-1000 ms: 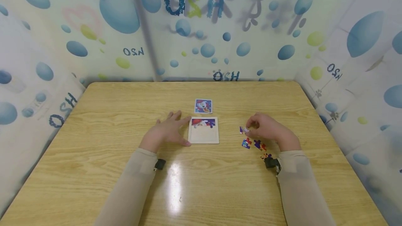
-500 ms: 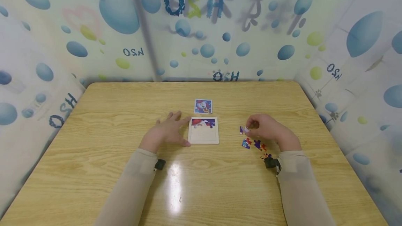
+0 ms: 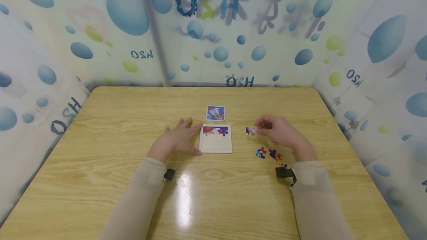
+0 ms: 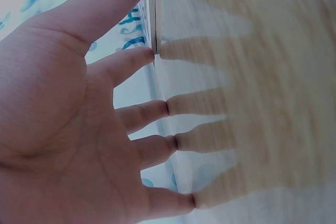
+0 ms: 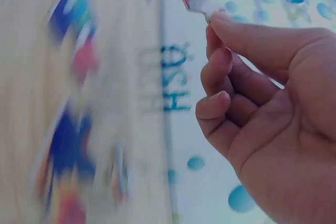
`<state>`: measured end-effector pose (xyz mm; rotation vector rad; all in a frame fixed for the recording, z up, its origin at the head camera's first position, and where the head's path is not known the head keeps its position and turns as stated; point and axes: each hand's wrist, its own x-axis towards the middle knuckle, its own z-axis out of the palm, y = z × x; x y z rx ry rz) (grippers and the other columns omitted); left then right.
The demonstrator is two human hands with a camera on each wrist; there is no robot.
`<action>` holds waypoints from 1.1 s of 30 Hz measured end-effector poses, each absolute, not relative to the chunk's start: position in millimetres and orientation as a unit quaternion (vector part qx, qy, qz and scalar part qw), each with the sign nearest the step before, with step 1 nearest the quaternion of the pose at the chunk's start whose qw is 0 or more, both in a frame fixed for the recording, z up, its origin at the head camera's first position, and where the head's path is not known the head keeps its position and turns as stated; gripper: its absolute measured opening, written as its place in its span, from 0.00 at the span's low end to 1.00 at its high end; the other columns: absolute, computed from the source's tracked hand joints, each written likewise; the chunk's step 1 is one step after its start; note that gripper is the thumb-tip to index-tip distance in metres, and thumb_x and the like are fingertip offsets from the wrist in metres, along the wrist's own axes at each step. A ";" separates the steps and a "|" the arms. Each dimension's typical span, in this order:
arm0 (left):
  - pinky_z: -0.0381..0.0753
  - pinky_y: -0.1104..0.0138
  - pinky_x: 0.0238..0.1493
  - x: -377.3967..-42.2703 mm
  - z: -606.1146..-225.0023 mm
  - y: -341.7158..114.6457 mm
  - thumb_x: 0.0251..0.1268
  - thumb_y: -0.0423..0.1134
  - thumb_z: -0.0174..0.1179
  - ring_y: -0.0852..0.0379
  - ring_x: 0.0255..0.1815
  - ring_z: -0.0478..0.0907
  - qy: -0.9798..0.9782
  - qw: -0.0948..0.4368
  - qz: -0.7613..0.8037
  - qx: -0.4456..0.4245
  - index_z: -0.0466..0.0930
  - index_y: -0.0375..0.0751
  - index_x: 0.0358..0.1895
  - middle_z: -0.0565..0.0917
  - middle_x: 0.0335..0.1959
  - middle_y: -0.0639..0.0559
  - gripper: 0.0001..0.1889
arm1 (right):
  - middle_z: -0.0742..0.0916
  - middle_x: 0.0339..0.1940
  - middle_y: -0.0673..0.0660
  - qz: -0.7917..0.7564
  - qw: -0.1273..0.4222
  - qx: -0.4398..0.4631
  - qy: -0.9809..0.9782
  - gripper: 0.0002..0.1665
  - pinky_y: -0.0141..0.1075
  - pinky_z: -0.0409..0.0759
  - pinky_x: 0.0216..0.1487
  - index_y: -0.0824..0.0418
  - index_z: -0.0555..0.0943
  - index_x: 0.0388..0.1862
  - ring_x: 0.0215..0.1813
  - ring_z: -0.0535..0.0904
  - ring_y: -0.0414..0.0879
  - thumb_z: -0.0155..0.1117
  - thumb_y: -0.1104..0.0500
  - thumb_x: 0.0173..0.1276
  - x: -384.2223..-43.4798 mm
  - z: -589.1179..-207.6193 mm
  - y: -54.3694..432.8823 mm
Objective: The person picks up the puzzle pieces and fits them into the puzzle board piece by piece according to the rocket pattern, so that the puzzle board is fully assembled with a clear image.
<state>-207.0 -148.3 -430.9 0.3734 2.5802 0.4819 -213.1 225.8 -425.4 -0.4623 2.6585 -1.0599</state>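
Puzzle board (image 3: 217, 144) has only its top filled; I spread my left hand (image 3: 176, 140) beside it, right hand (image 3: 281, 132) pinching one piece (image 3: 249, 130), loose pieces (image 3: 272, 154) remaining.

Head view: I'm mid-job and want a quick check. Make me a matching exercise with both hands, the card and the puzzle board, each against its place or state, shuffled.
Column one
1. Left hand
2. Picture card
3. Right hand
4. Puzzle board

Column two
A. Pinches a puzzle piece
B. Filled only in its far part; near part bare
C. Fingers spread, at the left side of the puzzle board
D. Lies just beyond the puzzle board's far edge

Right pairs: 1-C, 2-D, 3-A, 4-B
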 end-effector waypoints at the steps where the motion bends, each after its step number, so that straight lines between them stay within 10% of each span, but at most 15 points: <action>1: 0.32 0.21 0.84 -206.4 -430.9 -149.0 0.64 0.60 0.79 0.31 0.94 0.31 0.944 0.242 0.177 0.136 0.54 0.61 0.91 0.41 0.94 0.39 0.57 | 0.90 0.49 0.59 -0.373 0.115 -0.156 0.907 0.09 0.39 0.84 0.45 0.61 0.87 0.56 0.47 0.83 0.50 0.66 0.61 0.83 -212.8 -423.0 220.6; 11: 0.31 0.21 0.84 -205.6 -431.7 -148.3 0.64 0.61 0.79 0.32 0.94 0.31 0.943 0.244 0.179 0.138 0.55 0.61 0.91 0.42 0.94 0.40 0.56 | 0.91 0.54 0.58 -0.427 0.133 -0.108 0.888 0.12 0.46 0.86 0.59 0.58 0.89 0.58 0.55 0.85 0.53 0.69 0.55 0.82 -220.2 -416.3 158.7; 33: 0.34 0.21 0.83 -207.2 -429.6 -148.5 0.63 0.63 0.78 0.32 0.94 0.31 0.945 0.248 0.164 0.136 0.54 0.62 0.91 0.41 0.94 0.40 0.57 | 0.91 0.47 0.57 -0.446 0.179 -0.046 0.876 0.08 0.34 0.80 0.43 0.59 0.93 0.46 0.45 0.82 0.48 0.75 0.56 0.75 -220.6 -443.4 80.7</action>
